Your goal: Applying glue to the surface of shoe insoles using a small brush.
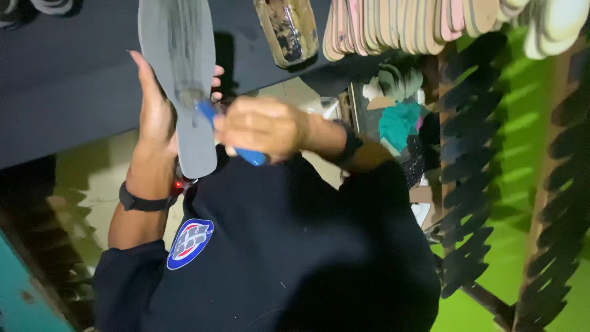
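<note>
My left hand (152,114) holds a long grey shoe sole (178,74) upright from behind, with the fingers stretched along its edge. A black band sits on that wrist. My right hand (261,128) is closed around the blue handle of a brush (251,157). The brush tip touches the lower middle of the sole, where a darker wet streak runs up its face. Both hands are raised in front of my dark shirt (276,246), which bears a round blue patch.
A smeared glass jar (287,29) stands on the dark work surface (61,92) just past the sole. A row of stacked pale and pink soles (405,24) lies top right. A teal cloth (398,123) and racks of dark soles (467,172) stand against a green wall on the right.
</note>
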